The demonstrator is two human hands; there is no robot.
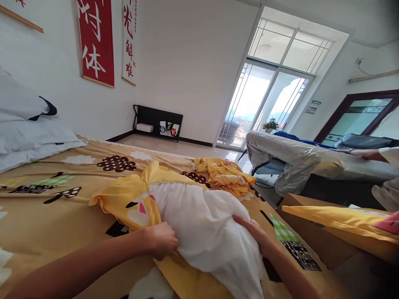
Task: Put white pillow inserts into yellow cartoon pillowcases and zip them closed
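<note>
A white pillow (205,220) lies partly inside a yellow pillowcase (124,193) printed with a cartoon face. Its near and right portions are uncovered. My left hand (162,240) is closed in a fist at the pillowcase's opening, gripping the fabric by the pillow's left side. On the pillow's right side, my right hand (254,233) grips the white stuffing cover, with some fingers hidden beneath it. Beyond the pillow, a crumpled heap of yellow fabric (229,176) rests on the patterned bedsheet (62,216).
White pillows (28,133) are stacked at the left. On the right stand a cardboard box (311,232) with a yellow pillow (339,220) over it, and a plastic-covered table (286,153). Another person's hand (363,153) touches that table. A black shelf (158,118) stands by the wall.
</note>
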